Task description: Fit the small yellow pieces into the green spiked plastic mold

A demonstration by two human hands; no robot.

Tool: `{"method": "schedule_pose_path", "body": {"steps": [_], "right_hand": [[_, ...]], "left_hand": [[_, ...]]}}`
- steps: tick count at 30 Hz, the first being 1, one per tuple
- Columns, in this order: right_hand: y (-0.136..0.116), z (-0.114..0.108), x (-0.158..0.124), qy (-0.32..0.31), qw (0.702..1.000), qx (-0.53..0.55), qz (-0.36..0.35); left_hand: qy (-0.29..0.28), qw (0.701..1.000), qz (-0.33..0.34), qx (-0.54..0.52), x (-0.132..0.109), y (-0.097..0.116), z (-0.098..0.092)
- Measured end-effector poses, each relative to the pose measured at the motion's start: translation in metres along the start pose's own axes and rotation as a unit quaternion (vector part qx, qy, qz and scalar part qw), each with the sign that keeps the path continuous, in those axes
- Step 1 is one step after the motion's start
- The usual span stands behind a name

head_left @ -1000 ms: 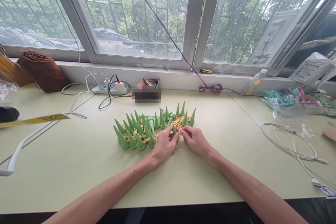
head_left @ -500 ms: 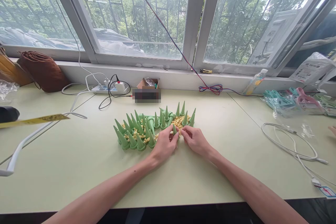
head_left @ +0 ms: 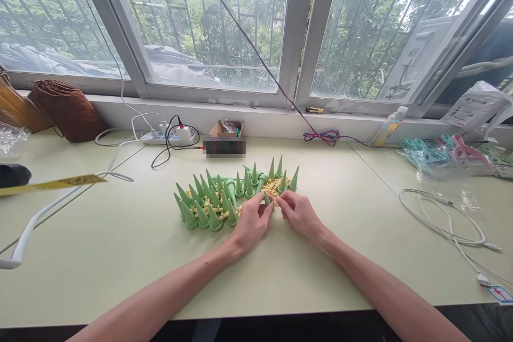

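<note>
My left hand (head_left: 251, 224) is closed around a green plastic spike (head_left: 266, 199), its pointed tip standing up between the fingers. Close beside it, my right hand (head_left: 300, 218) pinches a small yellow plastic piece (head_left: 275, 202) against or next to the spike; whether the two are joined I cannot tell. Just beyond the fingers is a heap of small yellow pieces (head_left: 271, 186). Several green spikes (head_left: 203, 218) stand point-up on wide caps to the left, with more yellow pieces among them. Other spikes (head_left: 282, 183) stand behind my right hand.
The pale table (head_left: 256, 283) runs to a window sill. At the back are a power strip (head_left: 150, 137), a small open box (head_left: 226, 129) and a bottle (head_left: 389, 125). White cables (head_left: 441, 214) and plastic clips (head_left: 428, 150) lie right; a brown pouch (head_left: 66, 109) sits left.
Both hands stay in nearly the same place, with only a slight shift of the fingers around the yellow piece. A hand at the far right edge has left the view.
</note>
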State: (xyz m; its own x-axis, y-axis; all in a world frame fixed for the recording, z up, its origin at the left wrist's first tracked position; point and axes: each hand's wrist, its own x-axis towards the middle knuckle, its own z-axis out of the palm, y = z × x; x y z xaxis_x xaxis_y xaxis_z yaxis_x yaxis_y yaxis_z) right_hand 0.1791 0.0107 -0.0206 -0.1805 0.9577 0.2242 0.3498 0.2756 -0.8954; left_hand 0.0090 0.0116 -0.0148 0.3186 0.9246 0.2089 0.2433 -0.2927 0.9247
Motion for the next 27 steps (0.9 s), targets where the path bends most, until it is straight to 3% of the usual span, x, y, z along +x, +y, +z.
{"method": "schedule_pose_path", "body": {"steps": [15, 27], "right_hand": [[-0.0028, -0.0012, -0.001, -0.002, 0.999, 0.011, -0.037], [-0.0011, -0.0001, -0.0008, 0.002, 1.0, -0.001, -0.017]], "left_hand": [[0.039, 0.999, 0.012, -0.005, -0.0005, 0.0023, -0.0002], [0.039, 0.999, 0.02, -0.013, 0.0, -0.0001, 0.0021]]}}
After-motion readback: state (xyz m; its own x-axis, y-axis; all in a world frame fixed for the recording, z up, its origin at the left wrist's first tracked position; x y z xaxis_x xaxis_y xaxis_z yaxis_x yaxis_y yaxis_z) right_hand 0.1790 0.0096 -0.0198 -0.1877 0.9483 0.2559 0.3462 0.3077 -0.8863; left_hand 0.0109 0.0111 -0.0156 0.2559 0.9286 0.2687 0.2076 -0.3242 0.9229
